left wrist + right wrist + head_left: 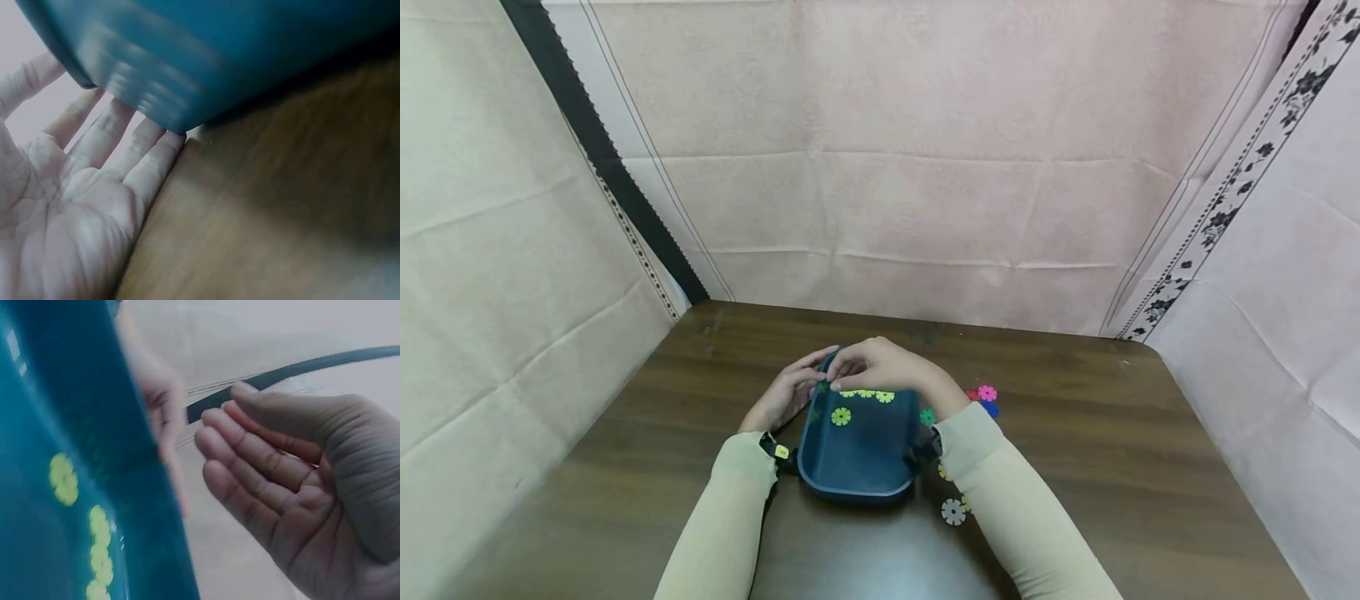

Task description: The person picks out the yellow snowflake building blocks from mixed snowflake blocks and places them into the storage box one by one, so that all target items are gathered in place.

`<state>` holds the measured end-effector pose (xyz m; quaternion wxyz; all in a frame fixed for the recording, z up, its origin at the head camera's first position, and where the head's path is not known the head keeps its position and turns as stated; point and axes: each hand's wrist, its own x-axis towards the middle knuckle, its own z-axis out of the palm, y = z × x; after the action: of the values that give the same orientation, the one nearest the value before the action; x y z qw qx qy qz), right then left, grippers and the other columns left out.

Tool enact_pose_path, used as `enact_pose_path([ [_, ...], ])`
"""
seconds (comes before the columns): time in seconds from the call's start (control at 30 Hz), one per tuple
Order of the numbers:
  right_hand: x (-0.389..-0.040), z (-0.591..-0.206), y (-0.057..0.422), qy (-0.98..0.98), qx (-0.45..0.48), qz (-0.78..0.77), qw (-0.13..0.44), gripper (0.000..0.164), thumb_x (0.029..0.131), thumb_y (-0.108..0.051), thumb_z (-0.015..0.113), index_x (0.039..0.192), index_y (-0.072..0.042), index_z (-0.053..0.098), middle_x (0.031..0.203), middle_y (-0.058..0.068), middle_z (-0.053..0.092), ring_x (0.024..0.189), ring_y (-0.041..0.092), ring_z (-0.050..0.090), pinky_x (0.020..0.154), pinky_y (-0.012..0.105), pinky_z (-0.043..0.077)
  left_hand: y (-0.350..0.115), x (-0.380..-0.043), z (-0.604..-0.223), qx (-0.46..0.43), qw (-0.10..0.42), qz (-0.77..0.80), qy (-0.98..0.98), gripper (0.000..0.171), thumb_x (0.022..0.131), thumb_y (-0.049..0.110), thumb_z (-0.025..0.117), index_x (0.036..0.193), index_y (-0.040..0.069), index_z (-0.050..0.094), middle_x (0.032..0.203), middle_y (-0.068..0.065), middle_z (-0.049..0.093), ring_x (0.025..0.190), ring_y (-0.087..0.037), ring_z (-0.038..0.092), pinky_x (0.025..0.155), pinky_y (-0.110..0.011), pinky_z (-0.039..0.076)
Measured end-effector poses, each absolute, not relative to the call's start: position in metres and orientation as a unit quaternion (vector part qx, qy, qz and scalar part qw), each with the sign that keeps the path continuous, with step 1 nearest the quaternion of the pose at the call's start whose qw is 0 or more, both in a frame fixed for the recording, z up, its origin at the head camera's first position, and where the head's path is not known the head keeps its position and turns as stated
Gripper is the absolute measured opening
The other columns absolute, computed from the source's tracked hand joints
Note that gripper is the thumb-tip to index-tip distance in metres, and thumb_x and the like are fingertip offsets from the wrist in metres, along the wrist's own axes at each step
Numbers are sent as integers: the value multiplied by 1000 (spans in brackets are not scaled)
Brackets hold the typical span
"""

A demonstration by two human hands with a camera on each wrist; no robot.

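A dark blue tray [859, 454] with rounded corners and raised walls stands on the table. Inside it lie several yellow-green flower-shaped discs: one apart [841, 416] and a row of discs [885, 397] near the far end. My left hand [787, 397] is at the tray's far left side; its extended fingers [103, 134] touch the outer wall. Over the far left corner, my right hand [880, 364] hovers with fingertips close to the rim. In the right wrist view, the loosely curled fingers [244, 481] show nothing between them and the thumb.
Right of the tray, partly behind the right forearm, lie loose discs: a green disc [927, 417], a pink disc [987, 392], a blue disc [990, 408] and a grey disc [953, 512], among others. Pale cloth [925, 208] hangs around the brown wooden table [1097, 433].
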<state>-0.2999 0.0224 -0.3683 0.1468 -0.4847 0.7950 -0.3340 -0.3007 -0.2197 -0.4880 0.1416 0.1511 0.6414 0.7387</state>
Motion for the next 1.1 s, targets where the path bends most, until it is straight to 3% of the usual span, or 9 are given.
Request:
enact_pose_path([
  [0.17,-284,-368,37,769,-473,-408,135,17,98,-27,68,112,-19,72,106,-8,71,100,9,67,91,28,53,-219,-299,-490,155,144,737,642,53,104,10,44,157,15,38,152,-10,45,134,-28,49,106,-41,43],
  [0.33,-277,-379,53,761,-450,-446,139,18,99,-26,66,113,-17,73,108,-7,72,99,15,69,87,32,55,-219,-296,-491,158,147,737,641,54,104,11,44,157,15,36,154,-12,43,130,-28,53,100,-37,49],
  [0.57,-282,-384,77,778,-431,-441,118,18,98,-27,67,113,-18,73,108,-8,72,101,10,68,91,32,54,-220,-297,-487,158,145,738,640,56,103,14,48,158,14,35,158,-8,37,132,-33,50,100,-38,49],
  [0.73,-283,-377,95,777,-422,-455,102,17,98,-27,68,112,-20,73,107,-4,73,100,14,68,89,35,55,-222,-298,-485,168,136,742,635,55,104,12,47,158,15,35,153,-17,43,133,-40,48,99,-38,50],
  [1.1,-284,-381,147,804,-363,-463,85,18,97,-31,69,111,-20,72,104,-4,72,99,16,68,88,36,55,-219,-295,-486,178,138,737,637,55,105,11,45,159,12,31,155,-15,42,134,-37,48,100,-36,50],
])
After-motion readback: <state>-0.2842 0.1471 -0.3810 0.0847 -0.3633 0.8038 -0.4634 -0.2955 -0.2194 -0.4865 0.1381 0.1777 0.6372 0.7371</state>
